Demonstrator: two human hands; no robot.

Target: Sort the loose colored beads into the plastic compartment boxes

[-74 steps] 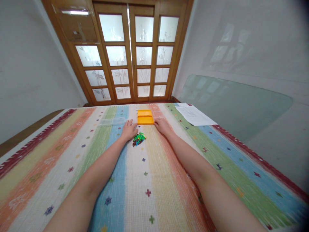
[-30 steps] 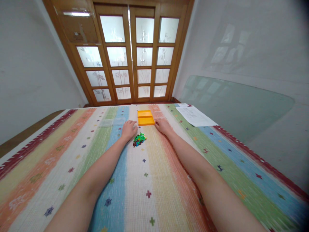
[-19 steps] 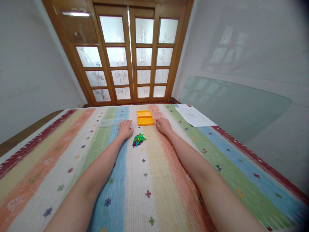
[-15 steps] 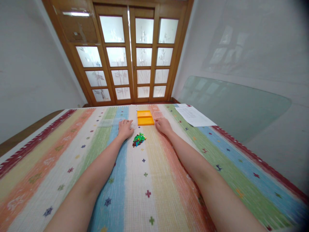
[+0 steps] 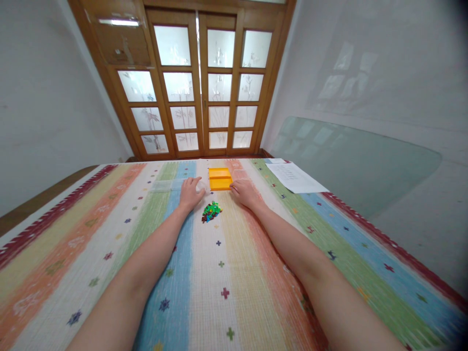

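My left hand (image 5: 190, 194) rests left of the yellow-orange box, its thumb and index finger apart. A clear plastic piece (image 5: 201, 185) shows by the gap between them; whether the fingers touch it I cannot tell. My right hand (image 5: 244, 192) is at the front right corner of the open yellow-orange box (image 5: 221, 184), fingertips pinched together. A tiny dark spot shows at those fingertips, too small to name. Nearer to me, between the two forearms, lies a heap of tiny green, brown, blue and yellow plastic pieces (image 5: 211, 211).
A long clear plastic tray (image 5: 166, 185) lies left of my left hand. Behind my right hand is another see-through piece (image 5: 240, 173). Printed paper (image 5: 294, 177) lies at the far right. A striped cloth (image 5: 208, 282) covers the table; wooden glazed doors (image 5: 202, 112) stand beyond.
My right hand has shifted left, from beside the box to its front right corner. The thumb and index finger of my left hand have parted slightly. The box and heap stay put.
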